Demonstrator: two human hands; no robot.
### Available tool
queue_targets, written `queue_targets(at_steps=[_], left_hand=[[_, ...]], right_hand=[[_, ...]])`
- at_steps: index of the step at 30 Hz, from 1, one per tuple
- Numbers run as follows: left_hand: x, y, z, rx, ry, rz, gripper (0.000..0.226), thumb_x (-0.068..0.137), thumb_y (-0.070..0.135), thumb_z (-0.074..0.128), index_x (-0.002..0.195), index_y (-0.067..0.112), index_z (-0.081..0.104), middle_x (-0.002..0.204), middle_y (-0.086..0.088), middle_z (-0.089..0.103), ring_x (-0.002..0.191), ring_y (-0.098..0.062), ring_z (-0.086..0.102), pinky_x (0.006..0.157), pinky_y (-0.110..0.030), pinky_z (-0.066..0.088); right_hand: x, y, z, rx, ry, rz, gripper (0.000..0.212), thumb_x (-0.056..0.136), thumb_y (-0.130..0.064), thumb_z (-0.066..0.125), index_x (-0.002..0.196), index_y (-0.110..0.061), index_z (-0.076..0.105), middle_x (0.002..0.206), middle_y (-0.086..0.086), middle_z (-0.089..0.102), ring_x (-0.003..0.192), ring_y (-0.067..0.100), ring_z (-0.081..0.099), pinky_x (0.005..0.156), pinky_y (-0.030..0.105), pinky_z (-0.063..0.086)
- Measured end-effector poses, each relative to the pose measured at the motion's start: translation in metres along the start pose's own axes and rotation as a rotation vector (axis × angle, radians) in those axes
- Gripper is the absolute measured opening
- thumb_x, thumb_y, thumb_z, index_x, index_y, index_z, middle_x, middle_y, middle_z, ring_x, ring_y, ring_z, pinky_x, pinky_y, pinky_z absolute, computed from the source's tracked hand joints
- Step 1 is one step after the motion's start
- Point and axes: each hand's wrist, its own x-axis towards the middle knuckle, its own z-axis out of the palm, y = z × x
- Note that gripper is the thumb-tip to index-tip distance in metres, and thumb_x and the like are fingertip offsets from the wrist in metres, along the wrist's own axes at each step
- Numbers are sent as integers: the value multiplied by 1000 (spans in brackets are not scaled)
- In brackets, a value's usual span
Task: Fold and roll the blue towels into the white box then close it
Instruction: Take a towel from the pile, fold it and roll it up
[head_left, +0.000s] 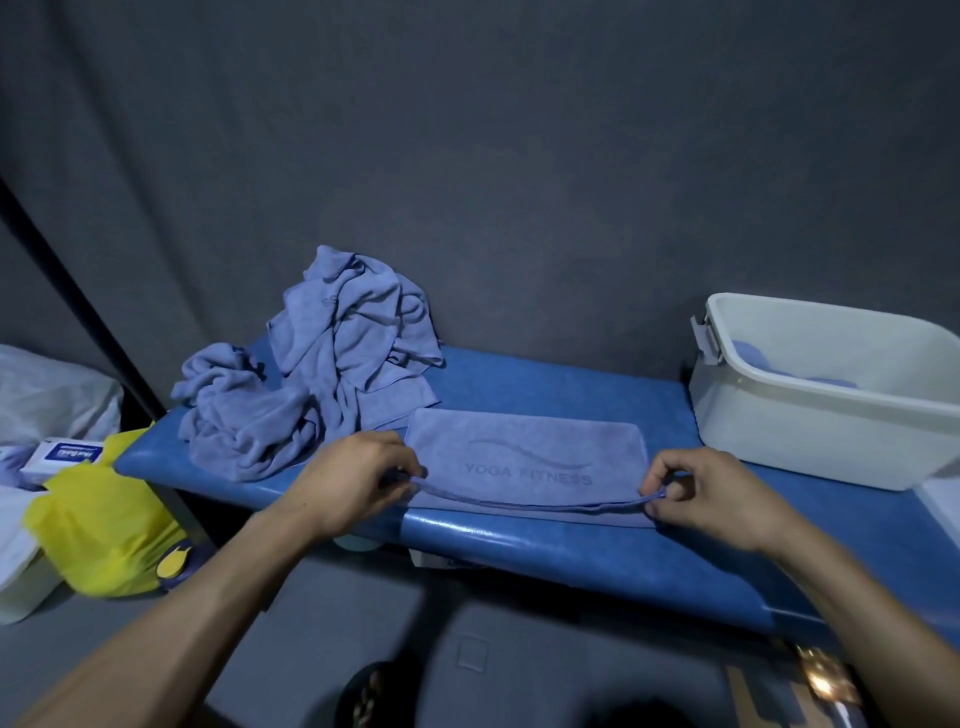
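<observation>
— What were the hands doing when you looked?

— The left hand (358, 475) pinched the near left corner of a flat blue towel (524, 462), and the right hand (711, 493) pinched the near right corner, fingers curled onto the hem. The near edge was lifted slightly between them.

— Where did the towel lie?

— Spread on the blue padded bench (571, 551), "YOGA FITNESS" printed on it. A heap of crumpled blue towels (322, 374) sat just to its left, touching it.

— And the box?

— The white box (821, 415) stood at the bench's right end, open, with some blue cloth inside. A yellow bag (98, 530) lay off the bench's left end.
</observation>
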Motion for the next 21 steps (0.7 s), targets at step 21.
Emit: queue_targets(at_steps=[21], left_hand=[[-20, -3, 9, 232, 29, 190, 28, 85, 51, 54, 99, 36, 74, 104, 19, 64, 82, -15, 58, 63, -36, 55]], right_hand=[[-14, 29, 9, -530, 88, -392, 12, 82, -29, 69, 88, -32, 60, 91, -18, 61, 78, 5, 57, 69, 25, 49]])
